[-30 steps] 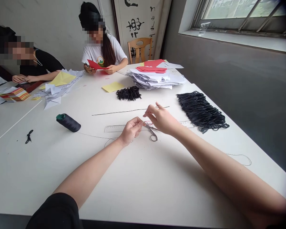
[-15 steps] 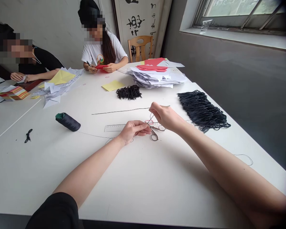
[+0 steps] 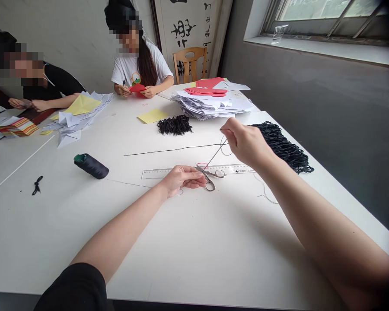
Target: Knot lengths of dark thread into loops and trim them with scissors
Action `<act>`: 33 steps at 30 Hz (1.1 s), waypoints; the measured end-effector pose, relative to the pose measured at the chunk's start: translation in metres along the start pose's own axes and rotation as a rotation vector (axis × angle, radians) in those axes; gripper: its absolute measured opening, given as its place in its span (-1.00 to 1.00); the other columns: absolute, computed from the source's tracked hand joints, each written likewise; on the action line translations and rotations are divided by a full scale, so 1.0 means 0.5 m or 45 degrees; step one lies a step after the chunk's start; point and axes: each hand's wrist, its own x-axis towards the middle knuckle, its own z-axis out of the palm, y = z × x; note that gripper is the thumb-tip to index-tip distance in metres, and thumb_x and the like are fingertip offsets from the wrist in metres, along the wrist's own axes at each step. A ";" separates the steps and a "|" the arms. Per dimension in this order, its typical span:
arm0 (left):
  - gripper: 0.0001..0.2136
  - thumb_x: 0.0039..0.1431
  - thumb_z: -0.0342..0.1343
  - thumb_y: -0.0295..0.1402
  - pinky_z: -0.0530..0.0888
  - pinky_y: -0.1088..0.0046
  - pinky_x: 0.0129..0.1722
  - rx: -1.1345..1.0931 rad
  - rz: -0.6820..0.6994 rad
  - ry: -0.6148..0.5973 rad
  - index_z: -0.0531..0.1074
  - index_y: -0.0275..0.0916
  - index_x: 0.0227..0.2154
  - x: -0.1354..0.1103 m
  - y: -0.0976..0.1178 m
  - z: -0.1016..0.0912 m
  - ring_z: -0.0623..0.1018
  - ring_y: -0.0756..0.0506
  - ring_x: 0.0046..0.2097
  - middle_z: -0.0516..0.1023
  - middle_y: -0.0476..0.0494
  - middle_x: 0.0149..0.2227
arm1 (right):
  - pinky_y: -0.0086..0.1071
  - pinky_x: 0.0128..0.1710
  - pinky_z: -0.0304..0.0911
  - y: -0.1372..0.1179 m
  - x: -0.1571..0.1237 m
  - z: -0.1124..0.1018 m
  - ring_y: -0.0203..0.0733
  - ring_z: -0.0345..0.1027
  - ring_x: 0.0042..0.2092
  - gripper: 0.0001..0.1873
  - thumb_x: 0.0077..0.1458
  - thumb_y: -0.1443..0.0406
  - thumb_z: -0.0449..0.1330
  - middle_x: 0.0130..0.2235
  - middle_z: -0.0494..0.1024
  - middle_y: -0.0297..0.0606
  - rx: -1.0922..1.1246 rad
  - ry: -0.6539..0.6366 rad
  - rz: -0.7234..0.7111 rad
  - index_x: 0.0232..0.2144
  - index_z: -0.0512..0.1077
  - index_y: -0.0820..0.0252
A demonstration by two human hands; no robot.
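My left hand [image 3: 185,178] is closed in a pinch on a dark cord [image 3: 215,154], just above the table. The cord runs taut up to my right hand [image 3: 244,137], whose fingers are pinched on its upper part; a thin loop hangs below them. Scissors [image 3: 210,182] lie beside my left fingertips, over a clear ruler [image 3: 155,173]. Behind them a straight dark cord [image 3: 171,151] is laid across the table. A spool of dark thread [image 3: 92,166] rests on its side at the left, its thread trailing toward my left hand.
A bundle of dark looped cords [image 3: 280,144] lies behind my right forearm, and a smaller black bundle [image 3: 175,125] farther back. Paper stacks [image 3: 207,108] stand at the back. A small black knot [image 3: 37,185] lies left. Two people sit across the table [image 3: 168,250].
My right hand has moved up and to the right, drawing the cord out longer from my left hand. The left hand has barely moved. More of the ruler shows.
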 end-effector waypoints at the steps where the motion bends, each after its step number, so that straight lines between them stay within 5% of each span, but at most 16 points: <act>1: -0.76 -0.03 0.29 -0.19 0.46 0.40 -0.18 0.144 0.016 -0.072 0.57 -0.27 -0.39 -0.007 0.006 0.004 0.59 -0.13 -0.17 0.62 -0.21 -0.28 | -0.38 -0.49 0.07 0.001 0.003 -0.012 -0.26 0.13 -0.53 -0.88 0.24 0.32 -0.08 -0.47 0.39 -0.26 -0.013 0.027 0.015 -0.34 0.23 0.12; 4: -0.84 0.00 0.26 -0.26 0.41 0.32 -0.06 0.643 0.183 -0.185 0.57 -0.22 -0.39 -0.028 0.021 0.022 0.54 -0.18 -0.08 0.60 -0.19 -0.23 | -0.36 -0.48 0.08 -0.007 0.006 -0.043 -0.26 0.09 -0.53 -0.88 0.24 0.31 -0.07 -0.48 0.36 -0.28 -0.028 0.046 0.007 -0.35 0.21 0.10; 6: -0.87 0.01 0.22 -0.36 0.37 0.31 -0.01 0.822 0.410 -0.005 0.52 -0.19 -0.33 -0.037 0.024 0.037 0.49 -0.17 -0.05 0.56 -0.15 -0.17 | -0.37 -0.49 0.07 -0.022 0.005 -0.055 -0.28 0.06 -0.53 -0.87 0.25 0.31 -0.08 -0.49 0.34 -0.29 -0.014 0.018 -0.057 -0.36 0.21 0.10; 10: -0.79 0.06 0.13 -0.46 0.35 0.34 -0.04 0.772 0.717 0.485 0.39 -0.18 -0.20 -0.038 0.020 0.064 0.44 -0.11 -0.04 0.44 -0.15 -0.09 | -0.41 -0.53 0.01 -0.069 -0.005 -0.059 -0.32 0.03 -0.53 -0.86 0.25 0.32 -0.10 -0.49 0.30 -0.30 0.004 -0.099 -0.195 -0.36 0.20 0.13; 15: -0.78 0.08 0.22 -0.29 0.37 0.36 -0.03 0.533 0.800 0.405 0.48 -0.13 -0.18 -0.030 0.019 0.070 0.43 -0.12 0.03 0.46 -0.15 -0.03 | -0.44 -0.53 -0.01 -0.111 -0.014 -0.053 -0.32 0.09 -0.48 -0.84 0.24 0.38 -0.13 -0.46 0.30 -0.28 0.082 -0.242 -0.377 -0.40 0.15 0.16; 20: -0.79 0.05 0.24 -0.17 0.47 0.38 -0.22 0.385 0.517 0.230 0.59 -0.23 -0.42 -0.025 0.022 0.051 0.54 -0.14 -0.17 0.60 -0.17 -0.34 | -0.42 -0.53 -0.04 -0.092 -0.007 -0.049 -0.31 0.00 -0.50 -0.85 0.24 0.36 -0.11 -0.50 0.23 -0.31 -0.022 -0.171 -0.326 -0.40 0.15 0.15; 26: -0.71 -0.02 0.28 -0.11 0.48 0.45 -0.29 0.313 0.108 0.087 0.61 -0.24 -0.36 -0.023 0.030 0.020 0.57 -0.13 -0.16 0.62 -0.23 -0.25 | -0.40 -0.53 -0.07 -0.033 0.002 -0.053 -0.31 -0.05 -0.53 -0.87 0.25 0.32 -0.10 -0.50 0.22 -0.32 -0.126 -0.111 -0.102 -0.35 0.20 0.14; 33: -0.68 -0.09 0.33 -0.12 0.47 0.44 -0.26 0.183 -0.076 0.017 0.61 -0.27 -0.35 -0.004 0.006 -0.009 0.59 -0.13 -0.18 0.62 -0.27 -0.23 | -0.41 -0.54 -0.04 0.007 0.002 -0.035 -0.32 -0.02 -0.55 -0.89 0.24 0.33 -0.09 -0.49 0.27 -0.30 -0.169 -0.086 -0.023 -0.33 0.20 0.15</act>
